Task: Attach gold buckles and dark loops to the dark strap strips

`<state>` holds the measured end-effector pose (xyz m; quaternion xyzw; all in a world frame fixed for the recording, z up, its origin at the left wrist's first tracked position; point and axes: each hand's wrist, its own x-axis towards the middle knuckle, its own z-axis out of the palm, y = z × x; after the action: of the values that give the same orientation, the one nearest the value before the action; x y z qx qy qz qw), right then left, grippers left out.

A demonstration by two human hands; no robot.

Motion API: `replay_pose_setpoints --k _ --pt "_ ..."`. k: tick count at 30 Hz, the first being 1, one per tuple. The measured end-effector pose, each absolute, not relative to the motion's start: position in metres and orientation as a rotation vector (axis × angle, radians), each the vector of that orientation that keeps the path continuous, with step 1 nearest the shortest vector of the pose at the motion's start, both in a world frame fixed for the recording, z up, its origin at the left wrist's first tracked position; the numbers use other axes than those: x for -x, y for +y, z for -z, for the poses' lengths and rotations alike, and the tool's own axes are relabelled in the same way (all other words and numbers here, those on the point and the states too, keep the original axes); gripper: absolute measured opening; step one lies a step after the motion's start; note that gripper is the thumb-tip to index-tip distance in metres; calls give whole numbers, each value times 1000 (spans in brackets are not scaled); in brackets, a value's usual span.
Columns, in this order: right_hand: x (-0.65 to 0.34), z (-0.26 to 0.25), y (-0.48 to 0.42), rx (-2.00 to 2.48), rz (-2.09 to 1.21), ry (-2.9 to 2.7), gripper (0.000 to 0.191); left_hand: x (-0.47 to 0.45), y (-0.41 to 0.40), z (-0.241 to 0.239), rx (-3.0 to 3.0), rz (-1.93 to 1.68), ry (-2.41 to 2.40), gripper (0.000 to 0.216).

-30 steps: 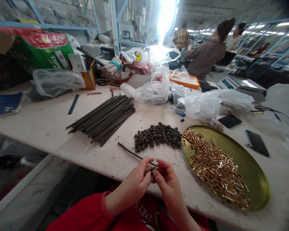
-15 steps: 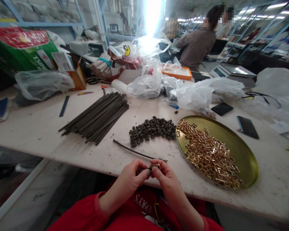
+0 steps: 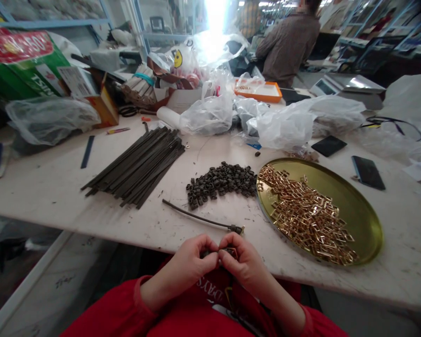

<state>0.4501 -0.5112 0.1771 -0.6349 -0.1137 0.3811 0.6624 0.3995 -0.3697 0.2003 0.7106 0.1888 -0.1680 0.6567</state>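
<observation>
- the left hand (image 3: 196,257) and right hand (image 3: 240,257) are together above the near edge of the counter (image 3: 49,192), thumbs and fingertips meeting, perhaps so that both can bear on one small spot;
- a small gold-coloured metal piece (image 3: 233,252) shows in the right hand's pinch; something dark is partly hidden in the left hand's curled fingers, and whether the two pieces are joined i cannot tell;
- a single dark strip (image 3: 196,216) lies just beyond the hands, with metal at its right end; lying there, it seems set down to leave both hands free;
- the heap of dark loops (image 3: 221,183) sits on the counter beyond that strip, spread low, likely so single ones are easy to pick;
- gold metal frames (image 3: 312,215) lie in a round tray (image 3: 358,206) to the right, whose rim probably stops them scattering;
- the dark strips (image 3: 135,168) lie roughly parallel at the left, presumably to keep them from tangling
</observation>
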Motion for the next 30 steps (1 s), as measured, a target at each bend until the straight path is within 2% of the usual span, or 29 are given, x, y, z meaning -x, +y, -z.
replay_pose_setpoints --k 8,13,23,26,30 --pt "-451 -177 -510 1211 -1035 -186 29 -404 -360 -212 -1367 532 422 7" --pt "-449 -168 -512 1359 -842 -154 33 -398 -338 -209 -1335 645 311 42" --pt "-437 -164 -511 1651 -676 -336 26 -400 -351 -204 -1359 630 383 18" --pt "-436 -164 -518 1723 -696 -477 23 -398 -348 -202 -1365 672 348 21" --pt "-432 -164 -522 1759 -682 -591 23 -394 -353 -200 -1440 668 304 35"
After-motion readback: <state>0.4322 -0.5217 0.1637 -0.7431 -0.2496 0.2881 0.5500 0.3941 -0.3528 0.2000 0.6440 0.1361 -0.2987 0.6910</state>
